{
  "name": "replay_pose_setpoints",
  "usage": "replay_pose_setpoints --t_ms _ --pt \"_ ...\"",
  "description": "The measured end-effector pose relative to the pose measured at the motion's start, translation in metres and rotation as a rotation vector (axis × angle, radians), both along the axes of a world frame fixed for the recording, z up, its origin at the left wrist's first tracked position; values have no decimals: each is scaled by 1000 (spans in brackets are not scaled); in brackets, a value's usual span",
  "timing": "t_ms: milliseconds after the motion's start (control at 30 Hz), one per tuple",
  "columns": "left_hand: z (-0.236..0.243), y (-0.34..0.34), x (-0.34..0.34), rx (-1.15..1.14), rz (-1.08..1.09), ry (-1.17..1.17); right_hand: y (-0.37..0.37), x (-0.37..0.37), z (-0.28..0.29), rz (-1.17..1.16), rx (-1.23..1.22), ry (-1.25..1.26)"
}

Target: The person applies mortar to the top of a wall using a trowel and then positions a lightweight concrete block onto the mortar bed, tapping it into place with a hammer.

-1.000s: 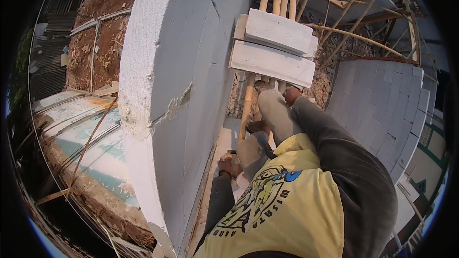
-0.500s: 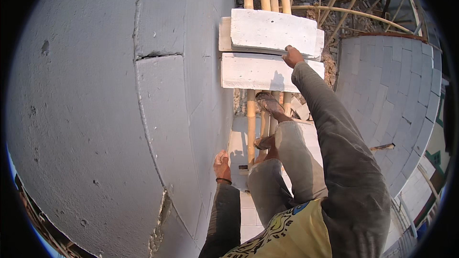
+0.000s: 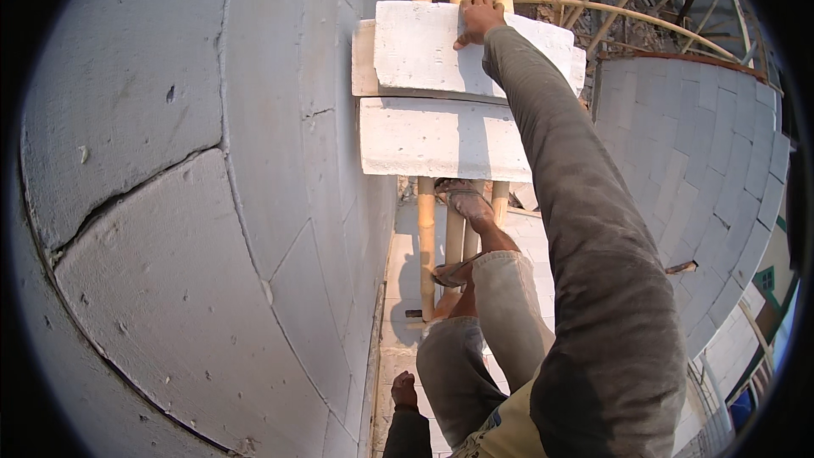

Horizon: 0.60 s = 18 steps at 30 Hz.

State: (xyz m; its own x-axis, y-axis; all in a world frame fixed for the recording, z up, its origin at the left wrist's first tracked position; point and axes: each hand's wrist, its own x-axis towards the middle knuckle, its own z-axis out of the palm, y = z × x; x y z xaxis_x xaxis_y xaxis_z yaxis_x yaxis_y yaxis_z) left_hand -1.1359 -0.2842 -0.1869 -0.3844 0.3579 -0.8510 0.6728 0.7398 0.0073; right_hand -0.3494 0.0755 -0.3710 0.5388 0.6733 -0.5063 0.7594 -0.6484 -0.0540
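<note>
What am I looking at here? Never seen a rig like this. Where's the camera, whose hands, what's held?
No machine here: these are a person's own bare hands. The camera is a wide fisheye worn on the head, looking down, so straight edges bend near the rim.

Pale blocks lie across bamboo poles: an upper block stacked on another, and a nearer block beside them. A grey block wall rises on the left.

The right hand is on the upper block's far edge; whether it grips firmly, I can't tell. The left hand is low, near the left leg, with nothing visible in it.
</note>
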Motion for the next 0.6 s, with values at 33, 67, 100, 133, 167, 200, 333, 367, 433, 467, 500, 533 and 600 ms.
replay_pose_setpoints --t_ms 33,67,100,133,167,200,333,367,433,467,500,533,600 --pt "2 -1 4 8 17 -6 -3 -7 5 7 40 -32" --pt "3 -2 8 18 34 -12 -8 -18 10 14 81 -66" --pt "9 7 26 33 29 -6 -16 -29 20 18 126 -101" --pt "7 15 34 32 15 -26 -32 -40 26 21 232 -139" --pt "7 20 40 32 6 -44 -41 -54 34 21 325 -180" --pt "8 23 46 32 -3 -61 -48 -66 41 9 358 -186" --pt "-1 34 60 102 12 -173 -93 -112 77 39 475 -111" --pt "2 39 70 116 31 -194 -107 -118 77 82 514 -88" --pt "13 51 84 140 58 -232 -121 -118 90 168 489 -39" --pt "23 54 87 151 84 -245 -125 -119 93 156 444 23" --pt "30 56 87 166 110 -259 -126 -118 93 145 404 86" --pt "36 57 88 181 139 -271 -127 -119 93 136 364 149" --pt "47 57 84 159 51 -213 -125 -129 94 305 191 89"
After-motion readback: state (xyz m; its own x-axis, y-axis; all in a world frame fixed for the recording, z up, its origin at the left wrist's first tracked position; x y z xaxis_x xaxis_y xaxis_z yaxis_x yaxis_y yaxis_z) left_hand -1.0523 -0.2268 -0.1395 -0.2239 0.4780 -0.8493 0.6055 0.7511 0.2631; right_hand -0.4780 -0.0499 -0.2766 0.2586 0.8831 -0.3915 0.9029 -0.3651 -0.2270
